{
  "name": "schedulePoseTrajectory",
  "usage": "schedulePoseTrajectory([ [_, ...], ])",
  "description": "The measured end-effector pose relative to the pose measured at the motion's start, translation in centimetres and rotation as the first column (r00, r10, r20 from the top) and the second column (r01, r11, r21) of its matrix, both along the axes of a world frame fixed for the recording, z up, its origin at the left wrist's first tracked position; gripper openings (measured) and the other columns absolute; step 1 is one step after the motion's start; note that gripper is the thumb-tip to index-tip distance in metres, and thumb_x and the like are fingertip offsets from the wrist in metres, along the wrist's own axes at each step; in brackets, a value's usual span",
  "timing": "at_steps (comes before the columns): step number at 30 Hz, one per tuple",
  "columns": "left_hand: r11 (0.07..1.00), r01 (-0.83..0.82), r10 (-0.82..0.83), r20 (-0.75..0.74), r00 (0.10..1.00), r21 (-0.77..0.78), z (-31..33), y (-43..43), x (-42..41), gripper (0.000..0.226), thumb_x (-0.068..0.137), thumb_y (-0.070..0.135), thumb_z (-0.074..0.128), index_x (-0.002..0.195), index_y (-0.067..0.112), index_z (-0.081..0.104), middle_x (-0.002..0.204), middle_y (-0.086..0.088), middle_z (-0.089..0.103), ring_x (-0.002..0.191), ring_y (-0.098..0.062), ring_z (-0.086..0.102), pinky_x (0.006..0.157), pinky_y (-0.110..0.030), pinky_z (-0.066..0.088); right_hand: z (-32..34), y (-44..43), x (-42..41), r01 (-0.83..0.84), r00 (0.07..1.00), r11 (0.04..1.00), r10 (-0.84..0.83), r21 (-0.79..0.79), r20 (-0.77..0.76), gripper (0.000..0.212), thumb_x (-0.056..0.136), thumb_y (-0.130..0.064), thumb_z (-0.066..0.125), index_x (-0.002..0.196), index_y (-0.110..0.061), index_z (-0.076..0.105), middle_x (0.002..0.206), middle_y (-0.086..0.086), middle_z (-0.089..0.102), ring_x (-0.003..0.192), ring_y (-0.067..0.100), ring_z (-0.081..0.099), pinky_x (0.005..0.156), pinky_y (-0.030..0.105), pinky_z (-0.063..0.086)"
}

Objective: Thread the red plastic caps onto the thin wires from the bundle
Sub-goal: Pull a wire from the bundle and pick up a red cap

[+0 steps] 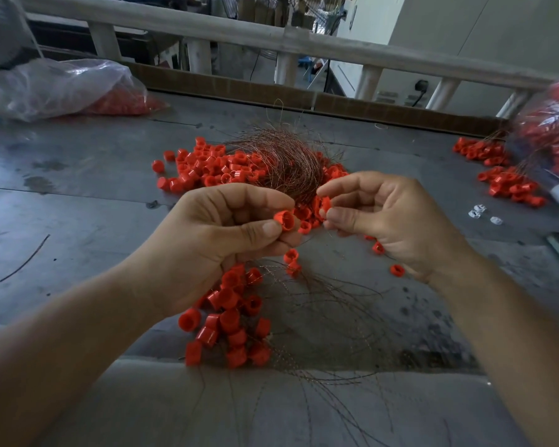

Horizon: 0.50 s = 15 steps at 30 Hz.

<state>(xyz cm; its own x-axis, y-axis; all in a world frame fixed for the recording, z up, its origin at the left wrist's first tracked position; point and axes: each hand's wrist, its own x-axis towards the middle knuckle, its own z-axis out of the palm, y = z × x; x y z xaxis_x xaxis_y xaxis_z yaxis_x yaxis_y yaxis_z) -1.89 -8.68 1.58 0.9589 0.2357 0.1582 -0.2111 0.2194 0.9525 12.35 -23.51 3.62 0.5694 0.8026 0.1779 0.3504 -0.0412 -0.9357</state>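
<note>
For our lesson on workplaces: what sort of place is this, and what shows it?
Probably a small workshop doing hand assembly: loose red caps heaped on a worn metal bench, a wire bundle among them, and plastic bags of more caps.

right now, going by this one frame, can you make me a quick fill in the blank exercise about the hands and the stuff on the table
1. The left hand pinches one cap coloured ____.
2. Further caps at the far left sit inside a clear plastic ____.
3. The small pieces lying to the right of the right hand are ____.

Missing words: red; bag; white
</note>
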Motion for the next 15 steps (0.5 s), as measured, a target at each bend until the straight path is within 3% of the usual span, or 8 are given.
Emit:
schedulePoseTrajectory([
  [7,0.996,-0.080,0.081,-0.029,0.996,0.048,0.0,-0.4,0.2,0.020,0.058,0.007,0.064,0.074,0.012,0.074,0.073,-0.008,0.072,0.069,-0.016,0.070,0.060,-0.017,0.053,0.2,0.4,-2.1,-0.068,0.996,0.994,0.062,0.085,0.072,0.020,0.063,-0.021,0.066,0.083,-0.021,0.063,0.070,-0.006,0.065,0.071,0.007,0.064,0.068,0.017,0.053],
  [15,0.995,-0.092,0.094,-0.030,0.995,0.045,0.1,-0.6,0.2,0.023,0.053,0.013,0.067,0.075,0.015,0.075,0.070,-0.006,0.072,0.065,-0.013,0.070,0.058,-0.016,0.053,-0.7,0.7,-3.7,-0.057,0.940,0.992,0.014,0.115,0.340,0.018,0.070,-0.018,0.071,0.082,-0.028,0.064,0.078,-0.009,0.067,0.072,0.005,0.064,0.067,0.016,0.051],
])
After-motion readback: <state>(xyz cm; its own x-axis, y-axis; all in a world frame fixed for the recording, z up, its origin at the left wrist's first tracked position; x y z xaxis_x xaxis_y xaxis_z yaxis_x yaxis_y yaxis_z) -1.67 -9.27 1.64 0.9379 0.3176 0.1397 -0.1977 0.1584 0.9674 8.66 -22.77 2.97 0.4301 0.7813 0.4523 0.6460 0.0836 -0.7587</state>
